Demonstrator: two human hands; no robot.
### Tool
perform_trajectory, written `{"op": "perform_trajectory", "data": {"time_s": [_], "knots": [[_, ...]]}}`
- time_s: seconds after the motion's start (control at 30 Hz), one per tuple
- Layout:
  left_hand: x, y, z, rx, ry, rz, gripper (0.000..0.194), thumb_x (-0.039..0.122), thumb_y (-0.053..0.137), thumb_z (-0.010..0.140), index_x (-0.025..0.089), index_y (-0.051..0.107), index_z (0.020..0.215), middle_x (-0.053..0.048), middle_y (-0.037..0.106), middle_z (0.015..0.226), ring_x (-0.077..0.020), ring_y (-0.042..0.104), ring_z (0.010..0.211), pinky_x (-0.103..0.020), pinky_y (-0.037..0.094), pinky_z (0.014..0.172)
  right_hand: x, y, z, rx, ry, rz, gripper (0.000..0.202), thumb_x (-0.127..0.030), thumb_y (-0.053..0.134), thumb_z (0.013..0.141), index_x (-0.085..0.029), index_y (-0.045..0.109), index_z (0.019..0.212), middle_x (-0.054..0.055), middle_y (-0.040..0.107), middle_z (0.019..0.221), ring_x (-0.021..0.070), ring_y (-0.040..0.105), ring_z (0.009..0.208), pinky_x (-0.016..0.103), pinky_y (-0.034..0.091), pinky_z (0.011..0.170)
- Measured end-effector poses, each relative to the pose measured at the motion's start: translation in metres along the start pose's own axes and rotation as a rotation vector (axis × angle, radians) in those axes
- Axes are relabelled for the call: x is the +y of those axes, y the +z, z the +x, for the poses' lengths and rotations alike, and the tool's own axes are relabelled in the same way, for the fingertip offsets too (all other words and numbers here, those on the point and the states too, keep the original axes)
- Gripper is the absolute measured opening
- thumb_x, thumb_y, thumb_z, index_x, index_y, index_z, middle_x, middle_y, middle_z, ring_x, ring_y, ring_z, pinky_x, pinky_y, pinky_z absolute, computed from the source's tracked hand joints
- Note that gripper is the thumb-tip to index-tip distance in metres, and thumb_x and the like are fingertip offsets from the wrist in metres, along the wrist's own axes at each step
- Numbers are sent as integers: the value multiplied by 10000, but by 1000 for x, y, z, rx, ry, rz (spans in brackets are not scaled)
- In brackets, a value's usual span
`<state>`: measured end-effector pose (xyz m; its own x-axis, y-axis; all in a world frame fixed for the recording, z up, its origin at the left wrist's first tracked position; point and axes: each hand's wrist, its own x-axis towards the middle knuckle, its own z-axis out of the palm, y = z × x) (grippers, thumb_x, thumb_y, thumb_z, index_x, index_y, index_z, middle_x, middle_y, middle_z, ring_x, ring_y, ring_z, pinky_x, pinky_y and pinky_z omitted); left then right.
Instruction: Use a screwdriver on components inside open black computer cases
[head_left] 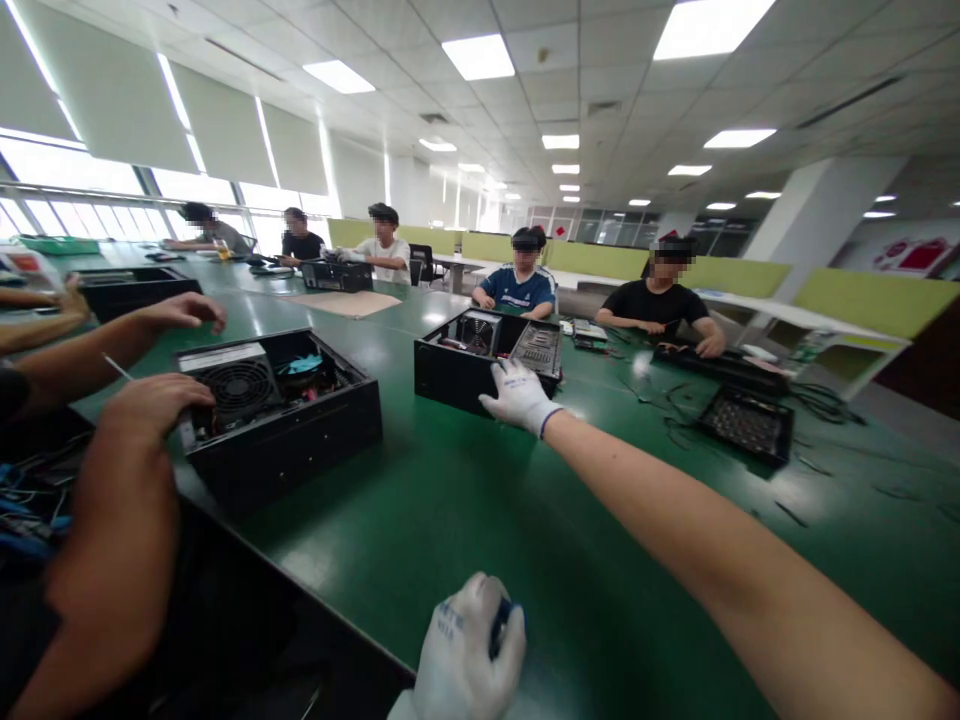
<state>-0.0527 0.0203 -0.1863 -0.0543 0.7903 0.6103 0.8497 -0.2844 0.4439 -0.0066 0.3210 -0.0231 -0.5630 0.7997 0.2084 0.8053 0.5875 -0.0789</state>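
Note:
My right hand (517, 395), in a white glove, reaches far forward with its fingers apart. It lies against the near wall of an open black computer case (454, 378); whether the fingertips hook over the rim is hard to see. Inside that case are a power supply with a fan (478, 330) and a grey metal plate (538, 345). Low in the view, close to my body, my gloved left hand (469, 650) is closed around a small dark-and-blue object (501, 625). Most of that object is hidden by the fingers.
At left, a co-worker's bare hands (154, 400) work at another open case (300, 440) with a large fan. A black tray of small parts (746, 425) and loose cables (825, 400) lie at right on the green table (360, 540). Several people sit across.

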Motion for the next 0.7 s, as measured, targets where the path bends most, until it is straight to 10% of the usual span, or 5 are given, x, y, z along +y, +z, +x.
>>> {"op": "perform_trajectory", "data": {"time_s": [0.3, 0.7], "knots": [[-4, 15, -10, 153, 64, 115, 235, 357, 470, 1049, 202, 588, 1180, -97, 754, 1000, -216, 762, 773, -337, 650, 693, 43, 6, 57, -81, 181, -203, 645, -585, 590, 990, -236, 490, 1523, 134, 530, 1503, 332, 544, 1321, 578, 444, 1087], [-4, 16, -9, 147, 23, 83, 193, 319, 526, 1001, 218, 602, 1148, -91, 738, 979, -208, 747, 763, -306, 612, 681, 35, -5, 47, -3, 167, -273, 465, -447, 649, 1003, -204, 596, 1397, 119, 598, 1422, 283, 626, 1219, 525, 543, 1012]]}}
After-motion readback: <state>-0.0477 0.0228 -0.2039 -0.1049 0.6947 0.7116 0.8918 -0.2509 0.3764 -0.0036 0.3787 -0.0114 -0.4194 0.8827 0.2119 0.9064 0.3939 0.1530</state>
